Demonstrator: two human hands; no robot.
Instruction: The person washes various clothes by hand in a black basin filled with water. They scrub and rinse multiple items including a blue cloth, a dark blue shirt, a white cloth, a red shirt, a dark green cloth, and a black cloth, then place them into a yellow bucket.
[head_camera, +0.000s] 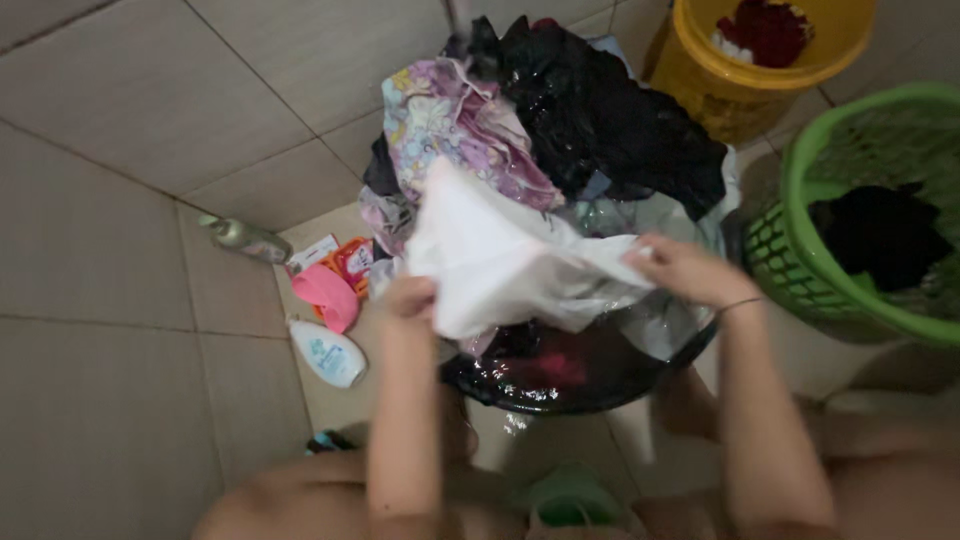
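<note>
A white cloth (500, 255) is stretched between both hands over a dark basin (590, 385) of wet laundry. My left hand (410, 298) grips the cloth's left edge. My right hand (685, 270) pinches its right edge. Behind the cloth rises a heap of clothes: a floral purple garment (460, 125) and black garments (610, 120). A reddish item (560, 370) lies in the basin's water below the cloth.
A green laundry basket (800, 260) with a black garment stands at the right. A yellow bucket (720, 85) with red cloth is behind it. On the tiled floor at the left lie a white bottle (328, 352), a pink scoop (325, 295) and a grey bottle (245, 238).
</note>
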